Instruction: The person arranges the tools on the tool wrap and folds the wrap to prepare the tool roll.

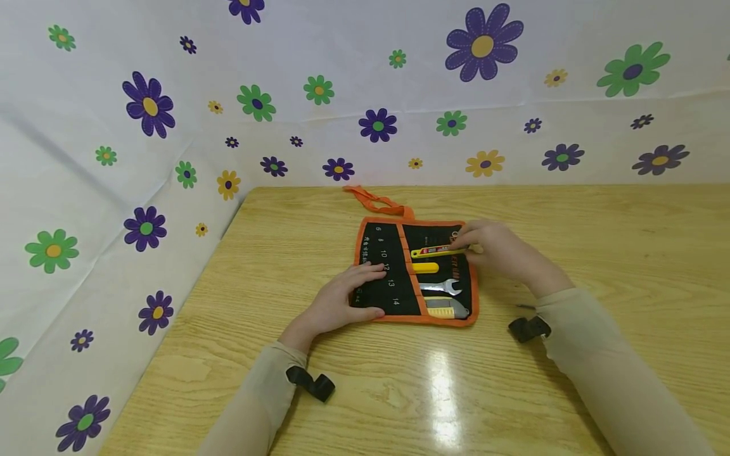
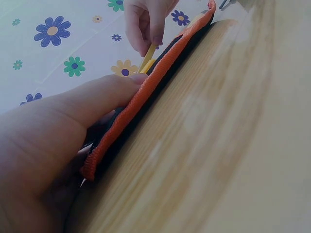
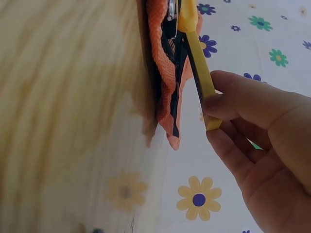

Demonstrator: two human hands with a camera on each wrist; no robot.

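Observation:
A black tool pouch [image 1: 403, 294] with orange trim lies unrolled on the table, sizes printed on its left panel. My left hand [image 1: 336, 301] rests on that panel, fingers extended and thumb along the near edge. Over the pouch's right side, my right hand [image 1: 504, 250] pinches the right end of a slim, flat yellow tool [image 3: 203, 73] with red markings. Its other end, which has a small hole, lies by the orange pocket edge. Below it, a yellow handle [image 1: 426, 268], an open-end wrench [image 1: 450, 287] and a yellow utility knife [image 1: 441, 308] stick out of the pockets.
An orange tie strap [image 1: 379, 204] trails from the pouch's far edge. The wooden table [image 1: 599, 240] meets a white flower-patterned backdrop [image 1: 342, 57] at the back and left. Black bands [image 1: 310, 382] hang at both wrists.

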